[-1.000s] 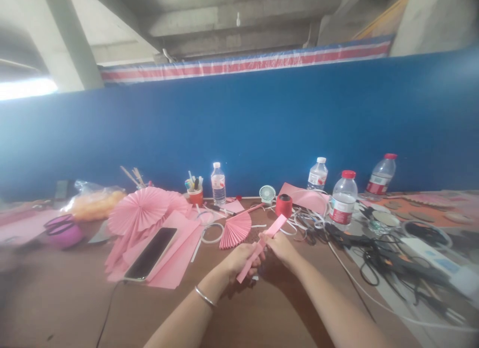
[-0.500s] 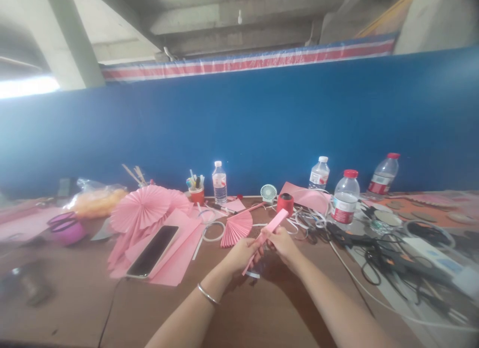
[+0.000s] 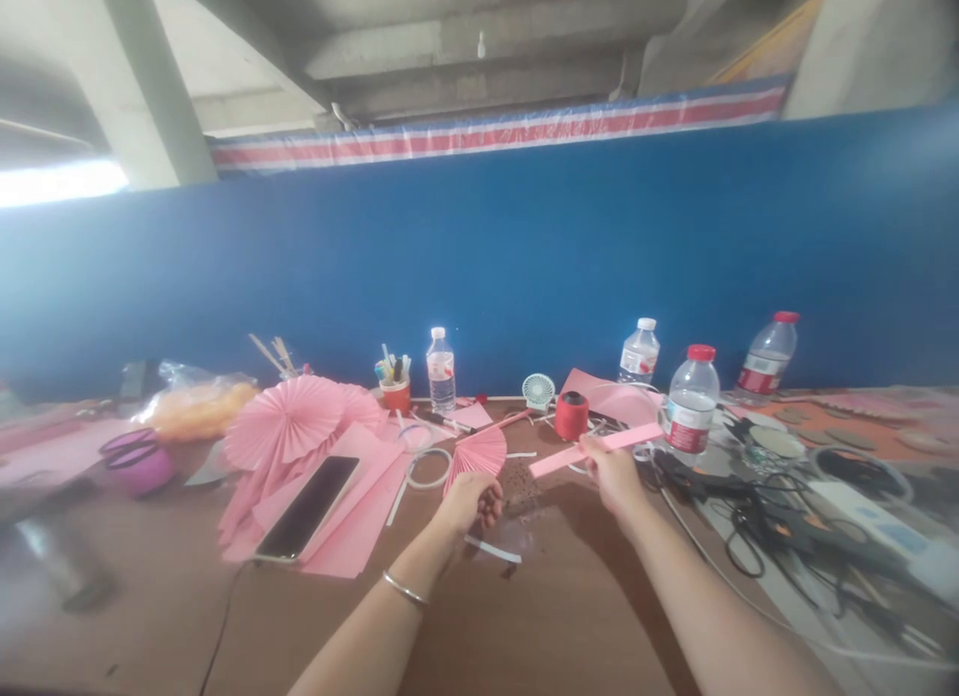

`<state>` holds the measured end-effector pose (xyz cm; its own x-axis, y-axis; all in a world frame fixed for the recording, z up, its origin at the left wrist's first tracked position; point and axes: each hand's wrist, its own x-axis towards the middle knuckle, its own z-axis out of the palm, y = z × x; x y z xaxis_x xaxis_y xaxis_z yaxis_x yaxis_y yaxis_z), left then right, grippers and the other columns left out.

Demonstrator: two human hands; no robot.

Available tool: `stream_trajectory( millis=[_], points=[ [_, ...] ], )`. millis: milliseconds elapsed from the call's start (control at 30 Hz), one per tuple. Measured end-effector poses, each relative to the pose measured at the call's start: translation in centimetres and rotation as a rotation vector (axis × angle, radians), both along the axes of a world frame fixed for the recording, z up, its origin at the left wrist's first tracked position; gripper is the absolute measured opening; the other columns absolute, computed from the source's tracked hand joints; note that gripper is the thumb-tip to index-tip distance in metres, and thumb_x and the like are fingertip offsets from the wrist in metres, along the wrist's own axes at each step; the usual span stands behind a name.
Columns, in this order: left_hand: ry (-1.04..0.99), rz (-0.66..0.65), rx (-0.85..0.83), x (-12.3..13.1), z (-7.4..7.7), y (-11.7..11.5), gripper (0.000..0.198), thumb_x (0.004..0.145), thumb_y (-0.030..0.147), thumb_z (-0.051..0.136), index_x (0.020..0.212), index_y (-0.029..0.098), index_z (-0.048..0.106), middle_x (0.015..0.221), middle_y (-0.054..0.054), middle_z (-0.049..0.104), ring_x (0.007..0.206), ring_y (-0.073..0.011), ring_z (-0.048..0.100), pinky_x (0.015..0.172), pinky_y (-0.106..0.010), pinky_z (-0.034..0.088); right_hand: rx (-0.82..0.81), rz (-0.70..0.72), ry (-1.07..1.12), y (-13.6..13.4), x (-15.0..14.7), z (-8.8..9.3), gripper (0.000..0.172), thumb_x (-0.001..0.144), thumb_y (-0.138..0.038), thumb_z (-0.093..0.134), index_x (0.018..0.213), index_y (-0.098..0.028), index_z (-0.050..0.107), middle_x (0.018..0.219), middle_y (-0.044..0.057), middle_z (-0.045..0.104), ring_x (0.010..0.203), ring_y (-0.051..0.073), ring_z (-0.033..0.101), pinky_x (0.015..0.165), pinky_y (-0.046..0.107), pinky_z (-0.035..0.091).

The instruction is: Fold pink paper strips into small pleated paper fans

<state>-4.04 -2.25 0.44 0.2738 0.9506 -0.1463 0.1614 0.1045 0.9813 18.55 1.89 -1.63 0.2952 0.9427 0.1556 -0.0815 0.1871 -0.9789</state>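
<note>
Hands up over the brown table (image 3: 524, 626) in the lower middle of the frame, well apart from each other. Right hand (image 3: 614, 473), just right of centre, pinches a pink strip (image 3: 636, 436) between thumb and fingers, and the strip runs nearly level, one end poking left of the knuckles, the other reaching right toward a red-capped bottle (image 3: 689, 406). Left hand (image 3: 472, 501), just left of centre, hangs low over the table with fingers curled in on the palm; whether they pinch anything is too small to make out. Right above it lies a half fan (image 3: 476, 451) of pleated pink paper, and below it a white sliver (image 3: 490, 549) rests on the wood. Behind the strip stands a red spool (image 3: 571, 414), with a little desk fan (image 3: 537, 388) beside it on the left. Over on the left side, a phone (image 3: 307, 506) lies face up on pink sheets (image 3: 352, 536), and a round rosette (image 3: 283, 421) leans behind it. Off to the right, black cables (image 3: 779, 521) sprawl in a tangle.
</note>
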Motion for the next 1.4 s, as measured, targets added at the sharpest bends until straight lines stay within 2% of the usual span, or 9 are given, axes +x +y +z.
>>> stream_trajectory(
  millis=[167, 367, 567, 700, 833, 933, 1067, 1233, 1400],
  points=[
    [-0.05, 0.033, 0.136, 1.1, -0.2, 0.0, 0.035, 0.075, 0.049, 0.046, 0.086, 0.016, 0.054, 0.067, -0.001, 0.06, 0.05, -0.0101, 0.055, 0.044, -0.019, 0.038, 0.021, 0.115, -0.086, -2.0, -4.3, -0.3, 0.032, 0.064, -0.041, 0.064, 0.051, -0.016, 0.049, 0.041, -0.004, 0.039, 0.038, 0.009, 0.033, 0.039, 0.021, 0.021],
    [0.059, -0.067, 0.126, 1.6, 0.2, -0.5, 0.041, 0.069, 0.054, 0.056, 0.061, 0.013, 0.054, 0.048, 0.0, 0.057, 0.03, -0.0068, 0.041, 0.031, -0.019, 0.028, 0.044, 0.264, -0.093, -4.1, -7.6, -0.7, 0.031, 0.068, -0.04, 0.061, 0.053, -0.015, 0.053, 0.044, -0.003, 0.044, 0.042, 0.009, 0.036, 0.041, 0.021, 0.025],
    [0.099, -0.081, 0.064, 1.1, -0.5, -0.2, 0.036, 0.071, 0.049, 0.054, 0.06, 0.015, 0.05, 0.046, -0.002, 0.058, 0.032, -0.0112, 0.05, 0.03, -0.018, 0.031, -0.001, 0.011, 0.019, -1.6, -4.9, -1.2, 0.037, 0.064, -0.048, 0.061, 0.049, -0.017, 0.046, 0.038, -0.005, 0.038, 0.036, 0.009, 0.032, 0.037, 0.022, 0.022],
    [0.073, 0.016, 0.089, -0.1, -1.1, 0.5, 0.033, 0.074, 0.045, 0.05, 0.065, 0.013, 0.051, 0.047, -0.001, 0.056, 0.033, -0.0098, 0.05, 0.032, -0.017, 0.032, -0.011, -0.171, 0.104, 0.0, -1.9, -0.9, 0.042, 0.068, -0.057, 0.052, 0.051, -0.02, 0.042, 0.037, -0.007, 0.033, 0.033, 0.008, 0.027, 0.035, 0.023, 0.02],
    [-0.027, 0.107, 0.223, -0.2, -0.7, 0.7, 0.036, 0.081, 0.047, 0.037, 0.09, 0.015, 0.052, 0.076, -0.003, 0.061, 0.06, -0.0106, 0.059, 0.049, -0.019, 0.043, -0.011, -0.15, 0.061, -1.0, -3.2, -1.0, 0.04, 0.063, -0.051, 0.063, 0.048, -0.018, 0.046, 0.039, -0.003, 0.041, 0.035, 0.009, 0.033, 0.037, 0.024, 0.022],
    [-0.034, 0.008, 0.257, 0.7, -0.4, 0.1, 0.041, 0.075, 0.046, 0.051, 0.104, 0.017, 0.052, 0.079, -0.002, 0.061, 0.061, -0.0117, 0.058, 0.052, -0.021, 0.044, -0.023, -0.056, -0.024, -2.5, -5.8, -1.3, 0.038, 0.062, -0.048, 0.064, 0.045, -0.017, 0.05, 0.038, -0.001, 0.044, 0.037, 0.011, 0.037, 0.038, 0.024, 0.024],
    [0.08, -0.045, 0.214, 1.5, -0.3, -0.5, 0.039, 0.071, 0.049, 0.055, 0.089, 0.014, 0.06, 0.061, 0.0, 0.059, 0.037, -0.0073, 0.043, 0.036, -0.019, 0.03, -0.008, 0.018, -0.226, -3.3, -7.2, -1.4, 0.041, 0.068, -0.05, 0.059, 0.044, -0.018, 0.051, 0.041, 0.0, 0.047, 0.041, 0.013, 0.041, 0.042, 0.024, 0.028],
    [0.093, -0.004, 0.208, 1.5, -0.5, -0.3, 0.039, 0.073, 0.05, 0.052, 0.062, 0.013, 0.057, 0.046, 0.002, 0.052, 0.032, -0.0052, 0.033, 0.035, -0.019, 0.021, -0.042, 0.136, -0.105, -3.3, -7.2, -1.6, 0.04, 0.07, -0.05, 0.058, 0.049, -0.016, 0.053, 0.04, -0.002, 0.043, 0.039, 0.01, 0.036, 0.04, 0.023, 0.025],
    [0.095, -0.026, 0.188, 0.9, -0.7, 0.2, 0.032, 0.074, 0.043, 0.05, 0.062, 0.014, 0.055, 0.049, 0.001, 0.055, 0.033, -0.0063, 0.036, 0.035, -0.019, 0.021, 0.021, 0.113, 0.002, -2.9, -6.8, -1.2, 0.037, 0.066, -0.047, 0.062, 0.048, -0.016, 0.051, 0.043, -0.002, 0.044, 0.042, 0.01, 0.039, 0.042, 0.022, 0.028]
  ],
)
